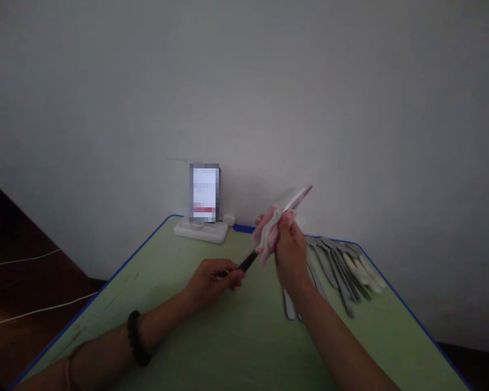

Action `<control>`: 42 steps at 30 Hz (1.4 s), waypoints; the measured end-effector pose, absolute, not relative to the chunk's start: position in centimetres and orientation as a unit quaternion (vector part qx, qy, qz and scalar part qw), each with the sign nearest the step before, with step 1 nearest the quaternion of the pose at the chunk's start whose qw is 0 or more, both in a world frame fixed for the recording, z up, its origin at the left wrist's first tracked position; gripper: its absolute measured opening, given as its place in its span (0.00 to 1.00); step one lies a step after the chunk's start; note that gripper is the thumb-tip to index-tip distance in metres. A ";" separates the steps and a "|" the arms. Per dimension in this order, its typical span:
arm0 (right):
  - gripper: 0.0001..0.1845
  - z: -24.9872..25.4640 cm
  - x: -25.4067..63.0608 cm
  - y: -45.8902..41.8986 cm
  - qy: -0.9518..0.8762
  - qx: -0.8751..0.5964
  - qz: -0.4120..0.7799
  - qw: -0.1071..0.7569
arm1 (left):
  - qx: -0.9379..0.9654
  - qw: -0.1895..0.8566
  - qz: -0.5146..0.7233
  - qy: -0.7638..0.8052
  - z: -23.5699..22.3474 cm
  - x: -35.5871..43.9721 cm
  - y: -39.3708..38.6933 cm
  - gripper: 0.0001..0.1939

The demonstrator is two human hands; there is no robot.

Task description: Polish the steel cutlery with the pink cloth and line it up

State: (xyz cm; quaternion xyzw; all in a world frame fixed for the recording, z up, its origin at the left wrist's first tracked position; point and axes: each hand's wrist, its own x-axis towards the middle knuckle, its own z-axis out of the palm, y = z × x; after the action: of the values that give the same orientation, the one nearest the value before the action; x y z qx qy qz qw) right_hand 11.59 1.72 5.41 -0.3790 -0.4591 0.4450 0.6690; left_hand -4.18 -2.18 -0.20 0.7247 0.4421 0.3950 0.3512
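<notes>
My left hand (215,279) is closed around the dark handle of a knife (297,199), which slants up to the right above the table. A pink and white cloth (266,233) is wrapped about the knife's middle, and my right hand (290,247) grips the cloth there. The knife's pale, shiny end sticks out past the cloth; its middle is hidden. Under and beside my right hand lies a spread of metal cutlery (338,271), several pieces, some partly covered by my forearm. A few pale-handled pieces (361,271) lie at its right side.
A lit phone (205,193) stands upright on a white power strip (201,231) at the back of the green table (167,304). A white plug (229,219) sits beside it. The wall (244,108) rises directly behind the blue table edge. White cables (41,310) run at the left.
</notes>
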 end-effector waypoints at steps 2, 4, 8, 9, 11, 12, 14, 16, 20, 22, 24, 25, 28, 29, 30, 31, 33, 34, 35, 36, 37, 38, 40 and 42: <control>0.24 6.5 12.1 1.8 -0.434 -0.373 0.467 0.674 | 0.722 0.358 0.394 0.442 -0.3 -4.1 -2.2 0.16; 0.25 7.5 12.3 1.5 -0.432 -0.365 0.474 0.675 | 0.722 0.360 0.394 0.441 -0.2 -4.1 -2.2 0.16; 0.25 9.3 12.7 0.4 -0.466 -0.370 0.473 0.649 | 0.712 0.346 0.436 0.427 1.9 -4.0 -2.3 0.15; 0.25 9.8 12.9 0.2 -0.483 -0.376 0.473 0.634 | 0.694 0.340 0.466 0.430 2.9 -3.9 -2.1 0.15; 0.23 10.6 13.5 -0.2 -0.521 -0.378 0.471 0.604 | 0.647 0.321 0.533 0.441 5.5 -3.5 -1.5 0.14; 0.22 10.9 13.8 -0.3 -0.541 -0.373 0.468 0.591 | 0.625 0.312 0.559 0.446 7.0 -3.2 -1.1 0.12; 0.21 11.4 14.3 -0.6 -0.581 -0.363 0.453 0.570 | 0.590 0.318 0.595 0.443 10.2 -2.2 -0.3 0.10; 0.20 11.9 14.7 -0.8 -0.627 -0.369 0.426 0.539 | 0.562 0.349 0.638 0.395 13.1 -0.7 0.3 0.13; 0.19 12.6 15.1 -1.4 -0.733 -0.385 0.342 0.445 | 0.471 0.490 0.691 0.245 16.7 2.6 -0.2 0.15; 0.18 12.7 15.2 -1.6 -0.770 -0.389 0.309 0.400 | 0.396 0.550 0.708 0.201 17.4 3.7 -0.9 0.12; 0.17 12.8 15.2 -1.6 -0.798 -0.397 0.289 0.350 | 0.319 0.581 0.730 0.168 17.5 3.9 -1.3 0.14; 0.17 12.8 15.2 -1.5 -0.809 -0.401 0.281 0.325 | 0.282 0.593 0.736 0.165 17.5 3.7 -1.3 0.17; 0.16 12.9 15.6 -1.0 -0.838 -0.406 0.259 0.256 | 0.205 0.620 0.738 0.170 17.2 2.0 -0.6 0.21; 0.17 13.0 15.9 -0.8 -0.844 -0.406 0.257 0.238 | 0.188 0.618 0.745 0.167 17.1 1.2 -0.2 0.21; 0.17 13.1 16.3 -0.6 -0.849 -0.405 0.258 0.219 | 0.172 0.611 0.756 0.161 17.1 0.4 0.2 0.21; 0.17 13.2 16.8 -0.4 -0.853 -0.404 0.262 0.201 | 0.161 0.602 0.766 0.154 17.0 -0.3 0.5 0.21; 0.17 13.7 17.8 -0.1 -0.855 -0.411 0.268 0.169 | 0.149 0.588 0.783 0.136 17.0 -1.6 0.9 0.20; 0.17 14.0 18.4 -0.1 -0.854 -0.415 0.272 0.156 | 0.146 0.583 0.789 0.128 17.1 -2.1 1.0 0.19; 0.17 14.3 18.9 -0.1 -0.852 -0.421 0.274 0.146 | 0.145 0.579 0.793 0.121 17.1 -2.4 1.0 0.19; 0.16 14.6 19.4 -0.2 -0.850 -0.426 0.276 0.142 | 0.145 0.577 0.795 0.116 17.2 -2.7 1.0 0.18; 0.16 15.0 19.8 -0.3 -0.847 -0.431 0.278 0.140 | 0.145 0.575 0.798 0.110 17.2 -2.9 0.9 0.18; 0.16 15.3 20.2 -0.5 -0.844 -0.434 0.282 0.139 | 0.145 0.572 0.801 0.104 17.3 -3.1 0.9 0.18; 0.17 15.9 20.9 -0.7 -0.839 -0.436 0.295 0.137 | 0.139 0.564 0.809 0.092 17.3 -3.4 0.8 0.18; 0.18 16.5 21.6 -0.9 -0.835 -0.429 0.317 0.133 | 0.131 0.555 0.818 0.077 17.3 -3.7 0.8 0.18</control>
State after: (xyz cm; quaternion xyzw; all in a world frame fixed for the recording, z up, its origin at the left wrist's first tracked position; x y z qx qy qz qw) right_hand 21.60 -0.93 16.54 -0.4292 -0.8350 0.3175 0.1332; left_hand -3.71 0.78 17.26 0.1307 0.0774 0.8182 0.5545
